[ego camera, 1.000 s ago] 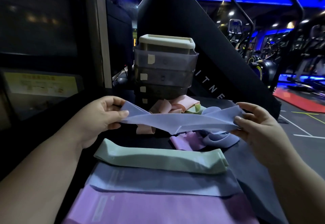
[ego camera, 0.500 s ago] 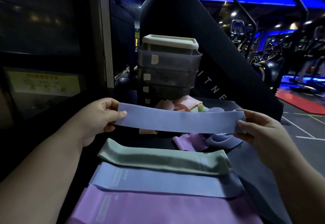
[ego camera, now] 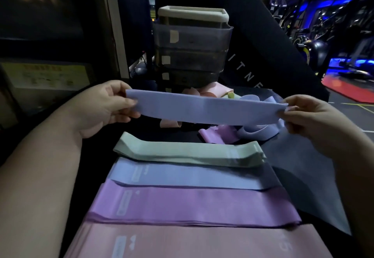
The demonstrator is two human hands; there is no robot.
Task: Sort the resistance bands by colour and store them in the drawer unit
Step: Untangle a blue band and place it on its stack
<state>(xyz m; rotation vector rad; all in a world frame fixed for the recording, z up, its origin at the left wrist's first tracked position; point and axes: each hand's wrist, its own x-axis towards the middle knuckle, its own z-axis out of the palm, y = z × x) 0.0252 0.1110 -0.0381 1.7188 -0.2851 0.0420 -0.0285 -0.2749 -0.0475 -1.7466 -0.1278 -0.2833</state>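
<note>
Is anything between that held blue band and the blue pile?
Nothing visible. The pale blue elastic band hangs in the air; the flat blue pile lies uncovered, next to the green pile.

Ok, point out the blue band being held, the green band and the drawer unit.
held blue band (ego camera: 206,108), head view, middle of the stretched strip.
green band (ego camera: 188,153), head view, centre of its top face.
drawer unit (ego camera: 192,39), head view, front of the top drawer.
</note>
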